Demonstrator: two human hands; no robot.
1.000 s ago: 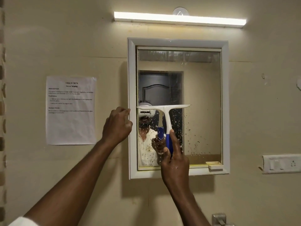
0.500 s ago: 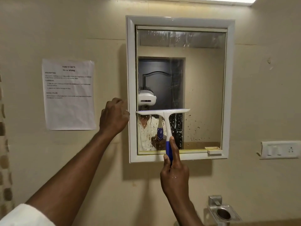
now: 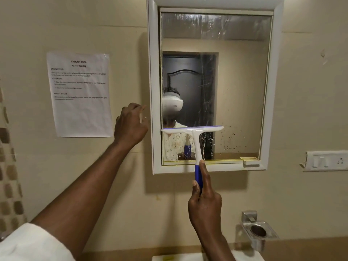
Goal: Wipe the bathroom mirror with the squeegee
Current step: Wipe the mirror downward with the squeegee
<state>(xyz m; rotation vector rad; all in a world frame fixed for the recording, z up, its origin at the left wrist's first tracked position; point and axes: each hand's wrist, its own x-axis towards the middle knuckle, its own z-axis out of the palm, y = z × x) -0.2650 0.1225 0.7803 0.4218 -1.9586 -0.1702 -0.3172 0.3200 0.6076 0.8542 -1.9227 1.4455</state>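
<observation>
The right hand (image 3: 205, 206) holds the white T-shaped plastic squeegee with a blue handle (image 3: 195, 144) upright, its grip closed around the blue lower part of the handle, with the thumb on the left side and the index finger stretched up along the shaft. The squeegee's wide head lies level across the lower left part of the rectangular bathroom mirror in a white frame (image 3: 235, 76), its blade edge against the glass and its left end at the frame's inner edge. The handle runs down over the frame's bottom rail.

Above the blade on the left the glass looks mostly clear, with faint streaks near the reflected dark door. Below the blade and to its right, water droplets dot the glass, thickest beside the handle and scattered toward the lower right corner.

The left hand (image 3: 130, 125) is raised just beside the frame's left edge, fingers loosely curled and holding nothing; I cannot tell whether it touches the frame or the wall. A white sleeve (image 3: 32, 243) covers that arm near the lower left corner.

A printed white paper sheet (image 3: 80, 95) hangs on the beige wall left of the mirror. A white switch plate (image 3: 325, 161) sits on the wall to the right, and a metal wall-mounted holder (image 3: 258, 230) sits below the mirror's right side.
</observation>
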